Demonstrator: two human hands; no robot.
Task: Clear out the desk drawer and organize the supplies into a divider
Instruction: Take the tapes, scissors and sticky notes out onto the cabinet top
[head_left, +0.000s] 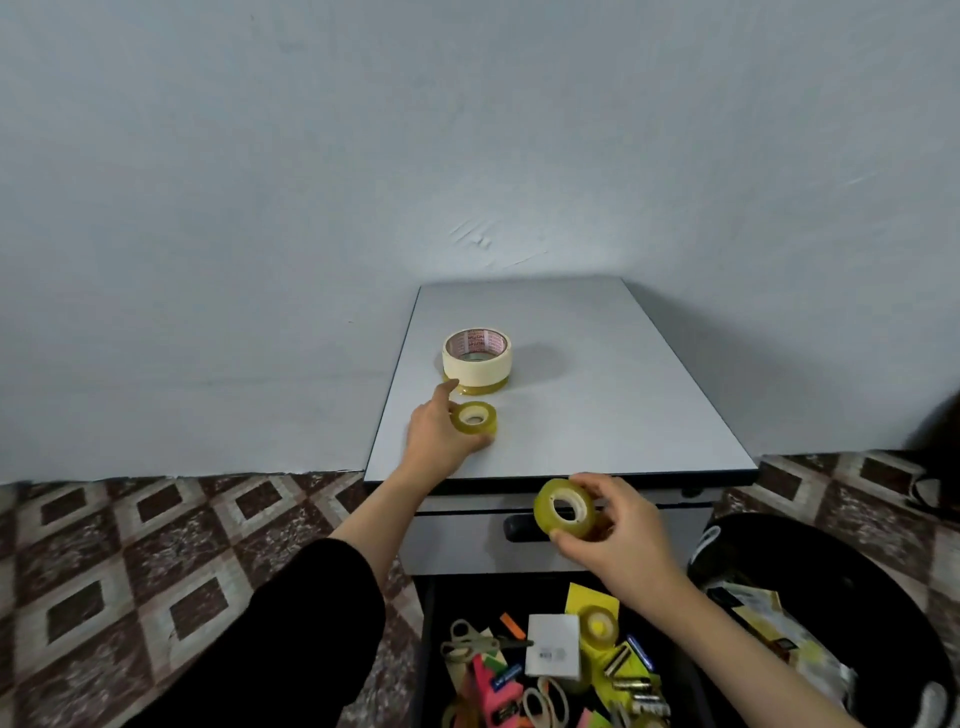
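Tape rolls first: my left hand (439, 439) curls round one clear roll (474, 419) on the desk top (597, 395), beside the masking tape (477, 352), grouping likes; my right hand (623, 530) pinches a second roll (563, 506) above the cluttered open drawer (428, 649).

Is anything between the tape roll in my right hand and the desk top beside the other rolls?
Nothing visible: the tape roll in the right hand hangs just before the desk top edge.
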